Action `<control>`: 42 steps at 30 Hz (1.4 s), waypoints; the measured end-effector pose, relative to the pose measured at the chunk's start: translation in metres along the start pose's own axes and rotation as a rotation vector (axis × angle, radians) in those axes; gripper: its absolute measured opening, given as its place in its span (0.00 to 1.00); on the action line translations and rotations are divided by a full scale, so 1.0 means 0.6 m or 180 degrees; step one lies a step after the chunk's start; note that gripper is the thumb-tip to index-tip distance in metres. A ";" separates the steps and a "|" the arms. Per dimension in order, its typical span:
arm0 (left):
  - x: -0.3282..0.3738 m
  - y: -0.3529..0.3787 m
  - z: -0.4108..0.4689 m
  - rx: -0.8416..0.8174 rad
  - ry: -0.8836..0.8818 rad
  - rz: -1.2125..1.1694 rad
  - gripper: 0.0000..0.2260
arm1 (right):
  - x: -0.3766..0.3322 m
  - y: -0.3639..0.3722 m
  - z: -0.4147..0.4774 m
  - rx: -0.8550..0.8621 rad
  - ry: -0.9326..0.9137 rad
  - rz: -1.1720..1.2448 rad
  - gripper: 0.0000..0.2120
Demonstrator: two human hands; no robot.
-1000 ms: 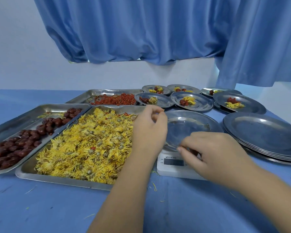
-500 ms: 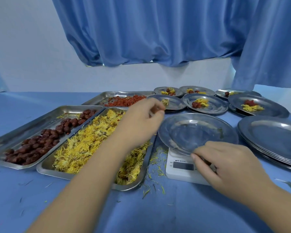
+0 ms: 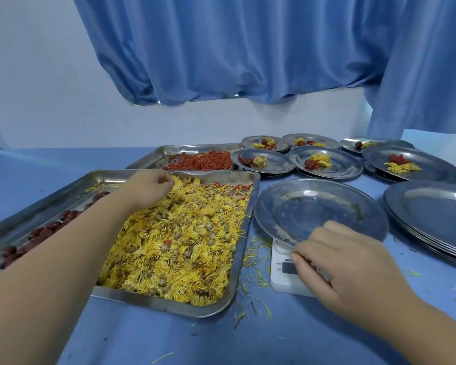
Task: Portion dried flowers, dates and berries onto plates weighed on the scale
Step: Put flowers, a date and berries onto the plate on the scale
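A steel tray of yellow dried flowers (image 3: 179,241) lies in front of me. My left hand (image 3: 149,187) reaches over its far left corner, fingertips curled into the flowers and pinching some. To its left is a tray of dark red dates (image 3: 48,230), and behind it a tray of red berries (image 3: 203,160). An empty steel plate (image 3: 319,206) sits on the white scale (image 3: 282,272). My right hand (image 3: 345,264) rests curled on the scale's front below the plate rim. Something dark red shows under its fingers, and I cannot tell what.
Several filled plates (image 3: 324,162) with flowers and red pieces stand at the back right. A stack of empty plates (image 3: 432,214) is at the right edge. Loose petals (image 3: 256,262) litter the blue tablecloth between tray and scale. Blue curtains hang behind.
My left hand has moved left from the plate on the scale to the far corner of the flower tray. My right hand has stayed on the scale's front.
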State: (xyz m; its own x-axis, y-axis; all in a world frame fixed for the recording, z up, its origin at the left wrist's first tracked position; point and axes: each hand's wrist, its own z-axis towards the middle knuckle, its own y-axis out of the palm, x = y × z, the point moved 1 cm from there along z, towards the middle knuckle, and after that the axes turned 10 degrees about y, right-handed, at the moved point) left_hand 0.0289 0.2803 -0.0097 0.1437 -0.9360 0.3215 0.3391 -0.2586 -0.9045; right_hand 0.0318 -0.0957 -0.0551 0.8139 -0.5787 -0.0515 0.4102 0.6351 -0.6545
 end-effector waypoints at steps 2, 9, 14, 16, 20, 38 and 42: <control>0.002 0.007 0.017 -0.0123 0.0011 0.0184 0.09 | 0.003 0.000 -0.003 -0.0050 -0.0006 0.0031 0.17; 0.023 0.049 0.082 -0.0563 0.0154 0.0222 0.19 | 0.024 -0.008 -0.003 -0.0127 0.0101 0.0073 0.17; 0.027 0.070 0.102 -0.1452 0.0043 0.0680 0.27 | 0.024 -0.008 -0.003 -0.0132 0.0014 0.0128 0.16; 0.025 0.069 0.106 -0.1420 0.0054 0.0905 0.25 | 0.025 -0.008 -0.003 -0.0127 -0.0015 0.0133 0.16; 0.025 0.054 0.109 -0.1231 0.0211 0.1054 0.15 | 0.025 -0.010 -0.003 -0.0132 0.0012 0.0194 0.16; 0.091 -0.043 0.008 -0.0637 0.0292 -0.0592 0.17 | 0.022 -0.027 -0.005 -0.0044 0.0190 0.0243 0.17; 0.102 -0.041 0.001 -0.0579 0.0435 -0.0619 0.11 | 0.023 -0.032 -0.004 -0.0019 0.0241 0.0252 0.17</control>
State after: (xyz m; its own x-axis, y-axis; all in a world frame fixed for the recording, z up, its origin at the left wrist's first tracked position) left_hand 0.0299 0.2296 0.0322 -0.0382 -0.8850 0.4641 0.1741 -0.4632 -0.8690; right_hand 0.0344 -0.1170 -0.0451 0.8102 -0.5639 -0.1599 0.3432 0.6775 -0.6505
